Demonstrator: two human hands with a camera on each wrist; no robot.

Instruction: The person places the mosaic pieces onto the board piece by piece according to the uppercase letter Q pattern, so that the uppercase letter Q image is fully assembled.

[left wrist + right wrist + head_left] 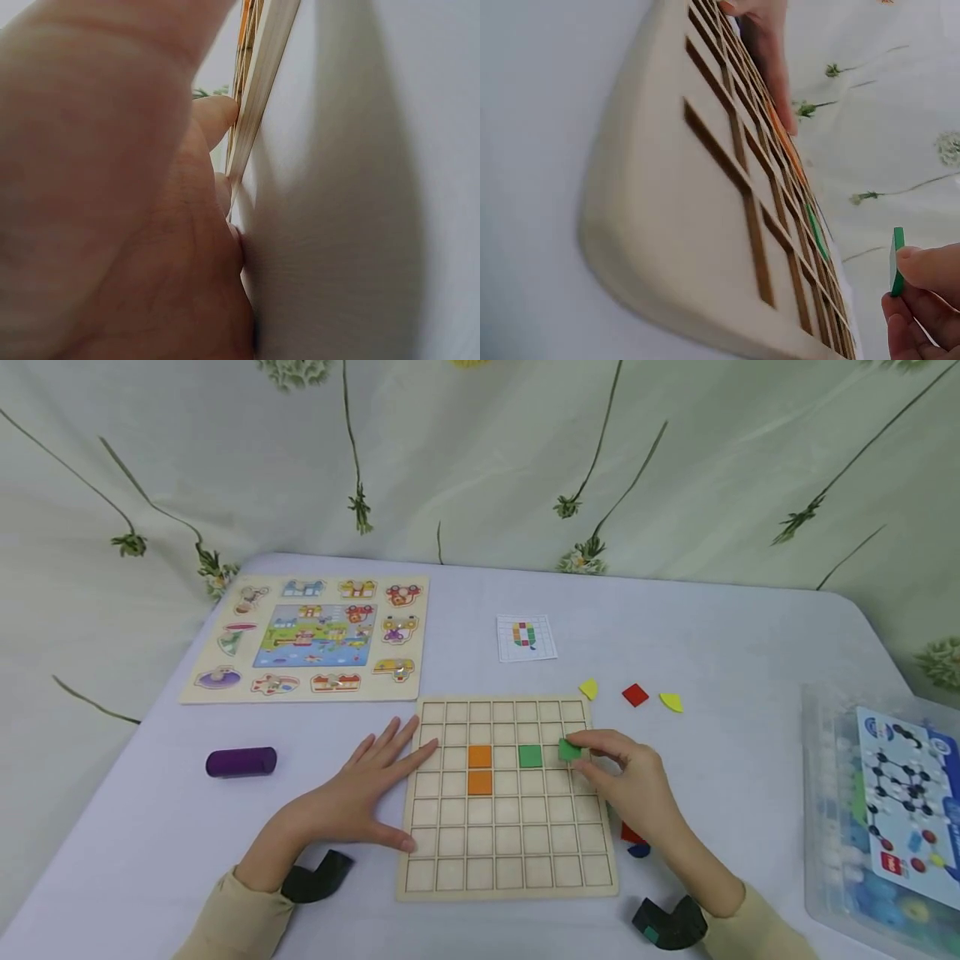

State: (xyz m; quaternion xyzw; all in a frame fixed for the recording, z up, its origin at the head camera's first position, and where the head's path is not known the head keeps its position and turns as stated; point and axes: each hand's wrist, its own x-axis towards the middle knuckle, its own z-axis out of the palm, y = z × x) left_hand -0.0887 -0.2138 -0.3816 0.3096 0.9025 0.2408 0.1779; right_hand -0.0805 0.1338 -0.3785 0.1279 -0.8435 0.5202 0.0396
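Observation:
A wooden grid board (510, 881) lies flat in front of me. Two orange square tiles (480, 769) sit one below the other in its cells, with a green square tile (530, 756) to their right. My right hand (633, 781) pinches another green square tile (567, 750) between thumb and fingers over the board's right side; in the right wrist view this green tile (897, 261) stands on edge, clear of the board. My left hand (352, 793) is spread, its fingers and thumb resting on the board's left edge.
A pattern card (527, 652) lies beyond the board. Yellow quarter-round pieces (671, 702) and a red tile (635, 695) are scattered at the upper right. A picture puzzle (198, 685) and a purple case (241, 762) are at left. A plastic box (825, 877) stands far right.

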